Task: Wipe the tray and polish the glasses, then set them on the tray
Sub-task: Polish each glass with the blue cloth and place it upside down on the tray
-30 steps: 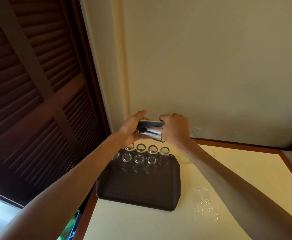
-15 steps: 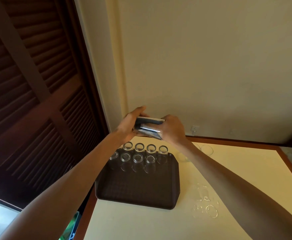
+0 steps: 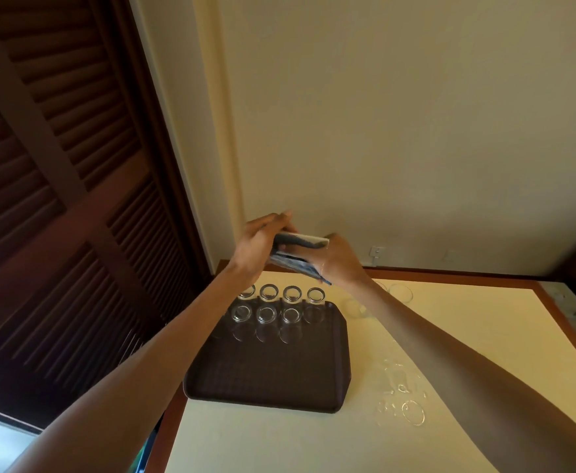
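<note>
- Both hands are up above the tray's 12 o'clock edge, with a glass (image 3: 308, 239) lying sideways between them.
- Left hand (image 3: 261, 244) takes the base end, fingers wrapped over it and gripping.
- Right hand (image 3: 342, 264) is at the mouth end, fingers curled on a blue cloth (image 3: 296, 264) stuffed into the glass.
- Brown tray (image 3: 269, 377) sits on the cream table (image 3: 279, 445); eight glasses (image 3: 291, 295) stand in two rows of four at its 12 o'clock end.
- Loose glasses (image 3: 412, 411) stand on the table at the tray's 4 o'clock, far glasses (image 3: 401, 291) at 1 o'clock.

2 bare forearms (image 3: 143, 387), lean and long, end in a left hand (image 3: 259, 244) and right hand (image 3: 342, 264).
</note>
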